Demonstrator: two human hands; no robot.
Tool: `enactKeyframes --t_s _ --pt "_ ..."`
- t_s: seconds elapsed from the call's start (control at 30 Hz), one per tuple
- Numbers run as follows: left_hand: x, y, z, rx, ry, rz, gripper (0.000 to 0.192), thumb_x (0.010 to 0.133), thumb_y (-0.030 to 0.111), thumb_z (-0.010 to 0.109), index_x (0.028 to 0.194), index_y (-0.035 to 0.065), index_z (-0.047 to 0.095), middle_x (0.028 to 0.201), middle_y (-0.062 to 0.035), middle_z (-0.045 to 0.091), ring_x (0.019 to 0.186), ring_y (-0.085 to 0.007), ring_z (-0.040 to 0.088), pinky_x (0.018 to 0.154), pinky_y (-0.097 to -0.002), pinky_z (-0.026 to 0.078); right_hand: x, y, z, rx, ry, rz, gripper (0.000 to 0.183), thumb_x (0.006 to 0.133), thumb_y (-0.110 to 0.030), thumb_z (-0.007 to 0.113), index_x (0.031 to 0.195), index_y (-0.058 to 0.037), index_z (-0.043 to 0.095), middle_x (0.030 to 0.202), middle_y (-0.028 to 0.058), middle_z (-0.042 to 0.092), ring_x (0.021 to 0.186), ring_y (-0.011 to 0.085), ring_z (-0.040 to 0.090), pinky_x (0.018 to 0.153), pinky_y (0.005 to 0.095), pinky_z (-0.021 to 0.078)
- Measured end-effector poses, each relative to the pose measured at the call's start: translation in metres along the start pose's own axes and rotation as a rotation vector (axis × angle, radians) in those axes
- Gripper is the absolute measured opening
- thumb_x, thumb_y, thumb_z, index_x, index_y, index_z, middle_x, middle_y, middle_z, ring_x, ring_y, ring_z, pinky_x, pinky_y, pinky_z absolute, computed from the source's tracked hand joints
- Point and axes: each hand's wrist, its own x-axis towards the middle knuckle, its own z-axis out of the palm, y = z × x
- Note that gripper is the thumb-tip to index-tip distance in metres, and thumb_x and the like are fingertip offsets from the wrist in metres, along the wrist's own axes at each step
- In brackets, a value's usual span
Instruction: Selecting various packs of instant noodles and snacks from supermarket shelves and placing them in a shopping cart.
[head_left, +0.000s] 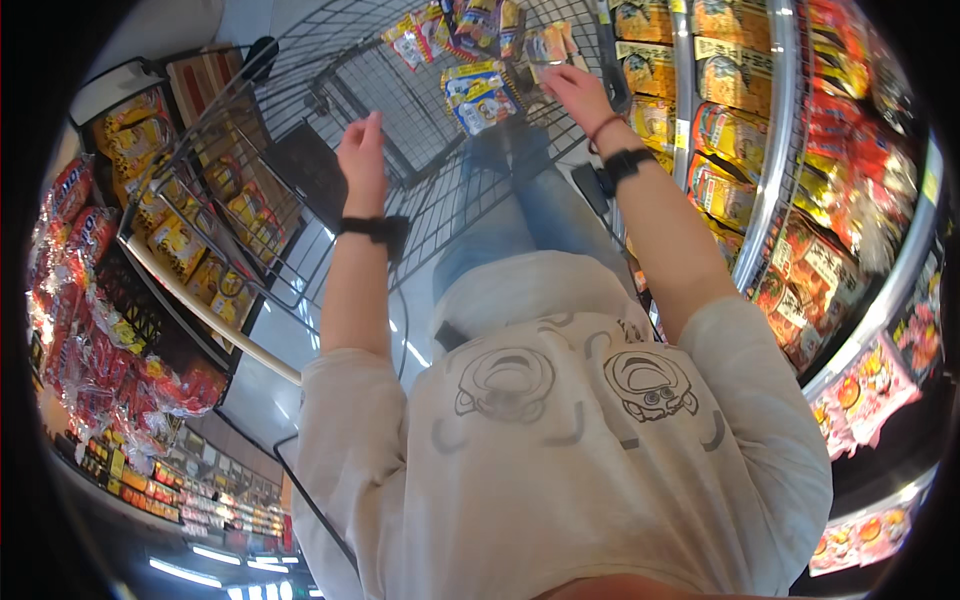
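A wire shopping cart (427, 217) stands in front of me with several snack bags inside. My right hand (577, 86) is over the cart beside a clear and orange package (551, 45); whether the fingertips touch it, I cannot tell. A blue and yellow snack bag (480, 97) lies left of that hand, and a red, white and yellow bag (409, 41) lies farther off. My left hand (364, 154) is raised over the cart's left part, fingers together, with nothing visible in it. Near it is a dark flat panel (304, 169) on the cart.
Shelves on the right hold yellow bags (720, 139) and red packs (806, 285) behind metal shelf edges (772, 150). At left, a bin of yellow packages (176, 240) stands beside the cart, near a heap of red plastic-wrapped packages (97, 322). A pale rail (210, 319) runs close to my left arm.
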Motion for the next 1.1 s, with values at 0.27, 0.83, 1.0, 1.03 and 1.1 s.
enactKeyframes --t_s 0.27,0.83,1.0,1.03,1.1 --pt "0.068 -0.033 0.150 0.468 -0.065 0.226 0.031 0.088 0.031 0.069 0.099 0.0021 0.069 0.096 -0.0111 0.070 0.093 -0.0227 0.066 0.081 -0.0348 0.051 0.144 0.083 0.037 -0.131 0.209 0.296 0.040 0.085 -0.036 0.059 0.110 -0.0067 0.069 0.111 0.0192 0.068 0.107 0.0371 0.062 0.092 0.0413 0.0476" --pt "0.123 -0.061 0.252 0.729 -0.221 0.320 0.034 0.090 0.026 0.064 0.112 0.0005 0.066 0.091 -0.0174 0.072 0.086 -0.0309 0.070 0.078 -0.0376 0.053 0.172 0.086 0.028 -0.289 0.170 0.194 0.078 0.079 -0.032 0.068 0.145 -0.0075 0.035 0.122 0.0267 0.062 0.114 0.0415 0.059 0.099 0.0434 0.0459" --pt "0.135 -0.046 0.253 0.476 -0.112 0.397 0.025 0.095 0.017 0.060 0.110 -0.0014 0.066 0.090 -0.0129 0.072 0.083 -0.0170 0.069 0.072 -0.0295 0.053 0.170 0.069 0.044 0.260 0.187 0.123 0.058 0.081 -0.041 0.066 0.129 -0.0092 0.055 0.101 0.0195 0.069 0.091 0.0401 0.066 0.085 0.0457 0.0510" --pt "0.138 -0.036 0.256 0.328 -0.118 0.360 0.024 0.097 0.016 0.058 0.110 -0.0019 0.066 0.090 -0.0104 0.072 0.082 -0.0140 0.068 0.071 -0.0275 0.053 0.167 0.063 0.044 0.446 0.150 0.088 0.060 0.080 -0.041 0.069 0.128 -0.0070 0.055 0.096 0.0173 0.070 0.087 0.0384 0.067 0.083 0.0455 0.0516" --pt "0.153 -0.026 0.258 0.099 -0.172 0.237 0.028 0.100 0.018 0.052 0.116 -0.0027 0.062 0.092 -0.0079 0.069 0.080 -0.0146 0.066 0.075 -0.0290 0.056 0.167 0.061 0.045 0.263 0.142 0.045 0.065 0.077 -0.039 0.074 0.128 -0.0056 0.054 0.099 0.0159 0.068 0.090 0.0368 0.065 0.084 0.0448 0.0511"
